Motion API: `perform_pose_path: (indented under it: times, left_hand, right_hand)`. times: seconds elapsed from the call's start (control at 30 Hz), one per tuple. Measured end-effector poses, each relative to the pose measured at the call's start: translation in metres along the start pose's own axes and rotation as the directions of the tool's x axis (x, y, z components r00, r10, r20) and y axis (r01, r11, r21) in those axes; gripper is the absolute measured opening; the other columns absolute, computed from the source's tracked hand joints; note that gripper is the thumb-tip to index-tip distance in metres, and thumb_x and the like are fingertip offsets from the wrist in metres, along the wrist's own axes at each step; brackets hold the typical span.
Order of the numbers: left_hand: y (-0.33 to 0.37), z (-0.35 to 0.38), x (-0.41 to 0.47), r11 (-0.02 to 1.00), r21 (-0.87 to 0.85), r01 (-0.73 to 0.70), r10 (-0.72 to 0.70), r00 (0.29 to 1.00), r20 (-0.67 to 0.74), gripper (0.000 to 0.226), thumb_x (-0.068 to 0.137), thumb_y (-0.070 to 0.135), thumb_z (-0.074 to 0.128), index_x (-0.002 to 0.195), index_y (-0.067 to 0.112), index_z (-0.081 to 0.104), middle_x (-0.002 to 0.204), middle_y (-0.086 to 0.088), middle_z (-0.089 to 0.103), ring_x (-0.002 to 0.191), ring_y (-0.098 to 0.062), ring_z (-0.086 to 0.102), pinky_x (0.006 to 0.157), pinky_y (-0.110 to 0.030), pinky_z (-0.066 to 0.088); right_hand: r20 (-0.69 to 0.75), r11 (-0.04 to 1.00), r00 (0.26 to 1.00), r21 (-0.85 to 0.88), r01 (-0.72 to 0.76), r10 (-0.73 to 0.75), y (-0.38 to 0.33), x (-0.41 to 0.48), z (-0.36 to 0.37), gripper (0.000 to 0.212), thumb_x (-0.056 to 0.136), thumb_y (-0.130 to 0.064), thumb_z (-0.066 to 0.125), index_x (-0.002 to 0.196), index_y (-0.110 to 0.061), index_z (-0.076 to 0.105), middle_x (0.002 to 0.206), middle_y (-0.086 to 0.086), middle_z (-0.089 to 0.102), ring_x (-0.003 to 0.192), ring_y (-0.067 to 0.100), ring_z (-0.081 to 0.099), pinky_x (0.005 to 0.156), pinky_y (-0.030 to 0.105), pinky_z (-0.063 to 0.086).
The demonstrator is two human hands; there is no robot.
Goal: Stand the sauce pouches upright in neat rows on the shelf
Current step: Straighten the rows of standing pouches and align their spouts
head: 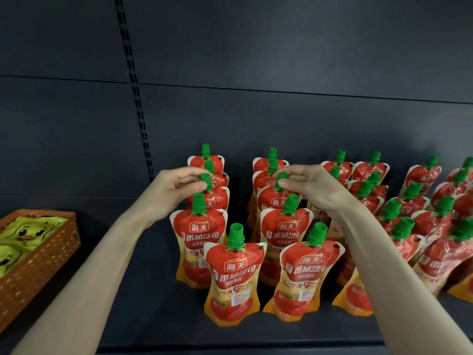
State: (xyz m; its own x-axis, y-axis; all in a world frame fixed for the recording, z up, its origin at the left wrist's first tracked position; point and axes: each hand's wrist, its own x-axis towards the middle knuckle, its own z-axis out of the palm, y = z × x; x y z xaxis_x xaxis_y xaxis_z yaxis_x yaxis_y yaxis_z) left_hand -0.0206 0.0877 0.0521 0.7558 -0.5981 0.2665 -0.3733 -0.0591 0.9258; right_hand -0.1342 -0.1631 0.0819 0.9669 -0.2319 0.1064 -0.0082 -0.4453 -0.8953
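The sauce pouches (234, 275) stand up in rows on the dark shelf (153, 316). They are red and yellow with green caps. Two rows run from front to back, right under the hands.

The left hand (176, 190) pinches the green cap (206, 181) of a pouch in the left row, with the thumb in front of the cap and the fingertips (204, 172) just above it. That pouch is the third from the front. One pouch stands in front of the thumb, and one more stands nearer, at the front.

The right hand (314, 190) pinches the green cap (281, 178) of a pouch in the next row, also the third from the front. Two pouches stand nearer than these fingers.

More pouches (435, 226) stand to the right of the right hand, some leaning a little.

Far left of the left hand sits an orange basket (38, 267) with yellow duck packs (25, 234) in it.
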Motion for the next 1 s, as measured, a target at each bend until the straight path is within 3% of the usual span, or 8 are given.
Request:
perform_pose_path:
  times: [0.2, 0.33, 0.43, 0.53, 0.7, 0.8, 0.9, 1.0]
  left_hand:
    - [-0.002, -0.005, -0.001, 1.000, -0.006, -0.001, 0.001, 1.000, 0.006, 0.026, 0.088, 0.011, 0.057, 0.111, 0.017, 0.064, 0.103, 0.005, 0.072, 0.095, -0.010, 0.068, 0.070, -0.017, 0.054]
    - [-0.002, -0.007, 0.000, 0.999, 0.035, -0.006, 0.006, 1.000, 0.015, 0.032, 0.081, 0.023, 0.062, 0.112, 0.019, 0.064, 0.105, 0.005, 0.071, 0.099, -0.009, 0.067, 0.078, -0.020, 0.055]
    - [0.005, -0.011, 0.004, 0.994, 0.070, -0.088, 0.097, 0.986, -0.137, 0.030, 0.076, 0.032, 0.063, 0.105, 0.025, 0.067, 0.101, 0.007, 0.071, 0.096, -0.003, 0.066, 0.083, -0.018, 0.053]
    - [0.006, -0.017, 0.021, 0.987, 0.132, -0.087, 0.118, 0.961, -0.252, 0.020, 0.084, 0.025, 0.063, 0.104, 0.026, 0.066, 0.103, 0.009, 0.070, 0.097, -0.002, 0.063, 0.084, -0.019, 0.050]
    - [-0.004, -0.016, 0.045, 0.988, 0.145, 0.044, -0.037, 0.998, -0.052, 0.029, 0.083, 0.022, 0.065, 0.113, 0.022, 0.064, 0.110, 0.009, 0.067, 0.102, 0.000, 0.062, 0.085, -0.013, 0.047]
    - [-0.007, -0.015, 0.051, 0.987, 0.143, 0.074, -0.070, 0.997, -0.028, 0.027, 0.084, 0.019, 0.065, 0.111, 0.017, 0.066, 0.105, 0.006, 0.070, 0.097, 0.000, 0.064, 0.085, -0.015, 0.049]
    - [-0.011, -0.014, 0.053, 0.988, 0.133, 0.072, -0.073, 0.997, 0.000, 0.024, 0.086, 0.016, 0.063, 0.110, 0.014, 0.067, 0.102, 0.004, 0.071, 0.091, 0.000, 0.066, 0.074, -0.008, 0.050]
    - [-0.012, -0.013, 0.053, 0.991, 0.129, 0.040, -0.042, 0.999, 0.017, 0.023, 0.088, 0.012, 0.060, 0.110, 0.012, 0.066, 0.102, 0.002, 0.071, 0.091, -0.002, 0.067, 0.073, -0.010, 0.051]
  right_hand:
    - [0.003, 1.000, 1.000, -0.001, 0.012, -0.012, -0.001, -0.001, 0.001, 0.013, 0.090, -0.011, 0.058, 0.097, -0.018, 0.066, 0.089, -0.003, 0.071, 0.070, -0.005, 0.067, 0.060, 0.006, 0.050]
    - [0.008, 1.000, 1.000, -0.023, 0.004, -0.003, 0.002, 0.000, 0.001, 0.015, 0.089, -0.015, 0.060, 0.102, -0.020, 0.065, 0.095, -0.002, 0.071, 0.081, -0.001, 0.067, 0.067, 0.008, 0.052]
    - [-0.104, 0.997, 0.992, -0.025, 0.067, -0.069, -0.002, 0.004, -0.002, 0.024, 0.086, -0.020, 0.066, 0.109, -0.016, 0.064, 0.099, -0.003, 0.070, 0.092, 0.001, 0.064, 0.075, 0.008, 0.050]
    - [-0.223, 0.991, 0.967, 0.014, 0.132, -0.125, -0.013, 0.016, -0.006, 0.029, 0.085, -0.016, 0.067, 0.112, -0.008, 0.063, 0.100, 0.001, 0.068, 0.094, 0.009, 0.064, 0.076, 0.006, 0.049]
    - [-0.142, 0.996, 0.990, -0.080, -0.038, 0.027, -0.015, 0.042, -0.006, 0.040, 0.084, -0.018, 0.069, 0.120, -0.006, 0.060, 0.111, 0.006, 0.065, 0.101, 0.014, 0.061, 0.076, 0.013, 0.044]
    - [-0.103, 0.988, 0.988, -0.088, -0.125, 0.116, -0.012, 0.052, -0.004, 0.037, 0.083, -0.014, 0.069, 0.118, -0.005, 0.060, 0.106, 0.007, 0.066, 0.092, 0.015, 0.062, 0.067, 0.010, 0.044]
    - [-0.075, 0.981, 0.986, -0.115, -0.155, 0.147, -0.007, 0.058, -0.004, 0.030, 0.084, -0.010, 0.067, 0.113, -0.004, 0.063, 0.102, 0.009, 0.069, 0.079, 0.013, 0.064, 0.066, 0.013, 0.047]
    - [-0.059, 0.983, 0.988, -0.110, -0.150, 0.144, -0.003, 0.061, -0.005, 0.027, 0.085, -0.009, 0.066, 0.111, -0.004, 0.064, 0.088, 0.002, 0.069, 0.073, 0.009, 0.064, 0.070, 0.017, 0.049]
